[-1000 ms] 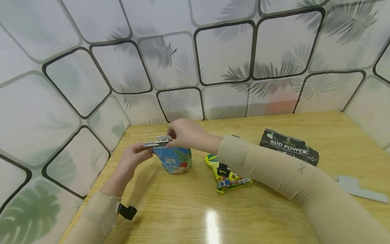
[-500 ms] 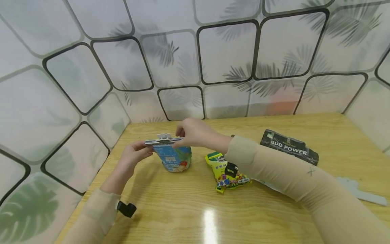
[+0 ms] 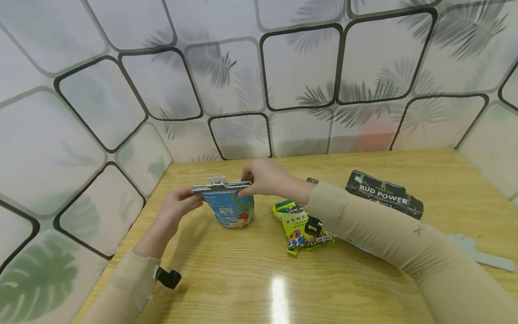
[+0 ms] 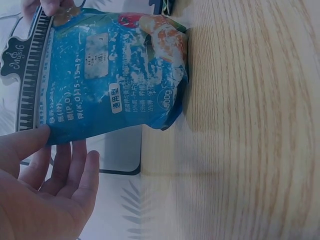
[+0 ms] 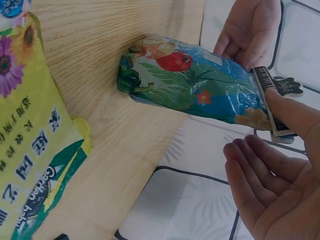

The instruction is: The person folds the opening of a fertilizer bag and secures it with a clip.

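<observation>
A blue plastic fertilizer bag (image 3: pixel 228 210) printed with vegetables stands upright on the wooden table at the left. Across its top edge runs a long bag clip (image 3: pixel 220 186) with a piano-key pattern; its "Music" handle (image 4: pixel 15 59) sticks up at the middle. My left hand (image 3: pixel 176 206) pinches the clip's left end together with the bag's corner, thumb in front and fingers behind. At the other end, my right hand (image 3: pixel 270 181) holds the clip, its thumb (image 5: pixel 290 110) lying over the front. Part of the right fingers is hidden behind the bag in the head view.
A yellow Garden bag (image 3: pixel 294 229) lies right of the blue one, partly under my right wrist. Farther right is a black "BUD POWER" bag (image 3: pixel 380 191). A pale flat piece with a handle (image 3: pixel 493 261) lies by the right sleeve. A patterned wall (image 3: pixel 299 67) closes the back.
My right hand has slid rightward along the clip, from near its middle handle to its right end, uncovering the handle. The left hand and the bag stay nearly in place.
</observation>
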A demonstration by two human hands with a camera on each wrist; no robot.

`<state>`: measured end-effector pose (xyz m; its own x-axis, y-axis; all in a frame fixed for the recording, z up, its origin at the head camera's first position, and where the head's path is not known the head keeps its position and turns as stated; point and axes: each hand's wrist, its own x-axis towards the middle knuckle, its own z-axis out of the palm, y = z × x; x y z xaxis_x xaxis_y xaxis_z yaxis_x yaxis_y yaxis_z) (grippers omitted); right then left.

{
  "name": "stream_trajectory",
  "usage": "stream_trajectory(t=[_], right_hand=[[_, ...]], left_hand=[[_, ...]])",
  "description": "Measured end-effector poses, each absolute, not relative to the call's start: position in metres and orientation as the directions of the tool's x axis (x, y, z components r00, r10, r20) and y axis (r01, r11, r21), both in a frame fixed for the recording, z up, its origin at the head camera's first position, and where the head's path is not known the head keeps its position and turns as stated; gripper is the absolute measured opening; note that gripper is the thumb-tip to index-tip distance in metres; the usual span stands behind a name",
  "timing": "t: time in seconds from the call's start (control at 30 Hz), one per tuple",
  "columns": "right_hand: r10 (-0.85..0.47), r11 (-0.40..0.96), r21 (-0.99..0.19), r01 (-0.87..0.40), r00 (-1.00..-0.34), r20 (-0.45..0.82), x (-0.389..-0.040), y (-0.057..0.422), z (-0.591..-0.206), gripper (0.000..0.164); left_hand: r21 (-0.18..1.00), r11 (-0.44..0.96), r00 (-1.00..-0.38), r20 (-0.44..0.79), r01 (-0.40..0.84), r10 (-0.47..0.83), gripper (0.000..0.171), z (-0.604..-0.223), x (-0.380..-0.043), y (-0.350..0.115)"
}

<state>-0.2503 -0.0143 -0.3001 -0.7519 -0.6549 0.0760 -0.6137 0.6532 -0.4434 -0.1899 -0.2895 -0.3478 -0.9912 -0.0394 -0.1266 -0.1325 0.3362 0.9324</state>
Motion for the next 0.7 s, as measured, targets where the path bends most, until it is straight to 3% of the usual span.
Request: stream_trajectory(t=[0.47, 0.7], right_hand=[[-0.645, 0.655, -0.465, -0.595, -0.762, 0.066, -0.251, -0.009, -0.310, 0.025], [-0.639, 0.662, -0.467, -0.586, -0.767, 0.056, -0.252, -0.007, -0.318, 0.034]], left_hand=[[0.937, 0.325, -0.992, -0.120, -0.126, -0.040, 0.040, -0.349, -0.189, -0.291], [0.950, 0.289, -0.993, -0.116, -0.120, -0.031, 0.037, -0.349, -0.188, -0.291]])
